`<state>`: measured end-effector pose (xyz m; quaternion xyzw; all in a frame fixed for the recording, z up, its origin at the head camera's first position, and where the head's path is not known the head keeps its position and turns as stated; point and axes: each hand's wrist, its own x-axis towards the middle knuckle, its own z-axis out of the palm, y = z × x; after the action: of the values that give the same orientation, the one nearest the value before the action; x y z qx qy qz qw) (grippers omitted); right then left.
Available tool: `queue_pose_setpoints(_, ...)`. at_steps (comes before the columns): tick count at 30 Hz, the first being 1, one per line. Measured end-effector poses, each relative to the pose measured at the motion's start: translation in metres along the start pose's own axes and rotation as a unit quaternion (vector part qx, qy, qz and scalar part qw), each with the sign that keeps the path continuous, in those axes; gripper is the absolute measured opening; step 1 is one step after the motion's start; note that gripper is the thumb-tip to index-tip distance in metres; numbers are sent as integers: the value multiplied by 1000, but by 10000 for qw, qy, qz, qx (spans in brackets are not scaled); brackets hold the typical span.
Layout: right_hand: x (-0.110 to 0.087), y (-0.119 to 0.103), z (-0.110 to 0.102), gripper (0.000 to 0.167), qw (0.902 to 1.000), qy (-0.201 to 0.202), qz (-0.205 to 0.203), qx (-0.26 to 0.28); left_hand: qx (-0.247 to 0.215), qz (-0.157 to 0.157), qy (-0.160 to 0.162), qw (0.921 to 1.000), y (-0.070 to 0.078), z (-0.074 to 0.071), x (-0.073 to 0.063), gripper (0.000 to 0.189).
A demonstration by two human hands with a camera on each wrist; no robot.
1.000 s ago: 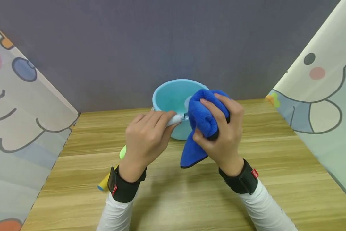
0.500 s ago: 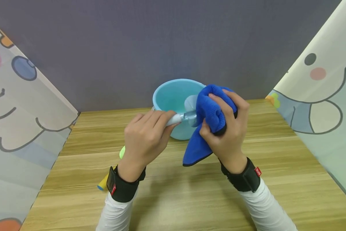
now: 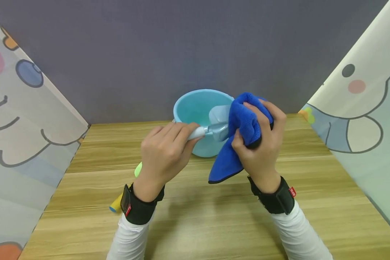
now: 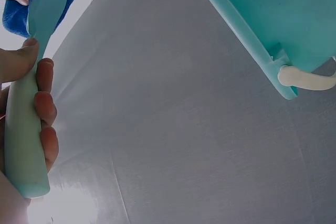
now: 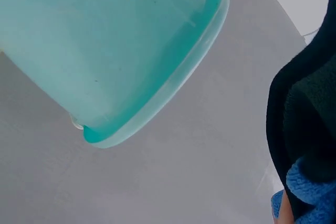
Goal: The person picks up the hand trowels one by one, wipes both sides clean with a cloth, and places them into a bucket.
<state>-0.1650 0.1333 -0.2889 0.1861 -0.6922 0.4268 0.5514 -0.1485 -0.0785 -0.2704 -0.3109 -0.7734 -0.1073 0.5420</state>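
Note:
My left hand (image 3: 167, 151) grips the pale handle of a light-blue toy shovel (image 3: 221, 131); thumb and fingers wrap around that handle (image 4: 26, 135) in the left wrist view. The shovel's broad blade points right, its far end covered by a blue plush cloth (image 3: 243, 119) with black edging. Bunched in my right hand (image 3: 263, 141), the cloth is pinched around the blade, and one corner hangs down. Behind the shovel stands a light-blue bucket (image 3: 189, 104). Only a bit of cloth (image 5: 312, 187) and dark edging show at the right of the right wrist view.
A yellow handle with a blue end (image 3: 116, 205) and a light-green piece (image 3: 138, 169) lie on the wooden table (image 3: 195, 227), partly hidden by my left arm. A grey panel (image 3: 195, 47) rises behind the bucket, with cartoon-printed sheets at both sides.
My right hand has slid right and slightly up with the cloth, away from my left hand. More of the shovel's blade is uncovered. The left hand has stayed almost still.

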Motion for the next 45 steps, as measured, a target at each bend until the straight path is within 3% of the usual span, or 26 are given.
queue_pose_setpoints(6, 0, 7, -2, 49, 9994, -235, 208, -153, 90, -47, -44, 9999, -1, 0, 0, 18)
queue_pose_setpoints(24, 5, 16, -10, 53, 9966, -272, 610, -486, 58, -156, -22, 9999, -1, 1, 1, 19)
queue_pose_setpoints(32, 5, 18, -11, 53, 9947, -417, 652, -683, -38, -377, -372, 9986, -2, -2, 0, 26)
queue_pose_setpoints(40, 5, 19, -13, 53, 9908, -562, 800, -940, -66, -458, -514, 9976, -4, 1, -1, 25)
queue_pose_setpoints(45, 7, 19, -13, 54, 9885, -663, 816, -1083, -114, -694, -679, 9952, -7, 0, -2, 25)
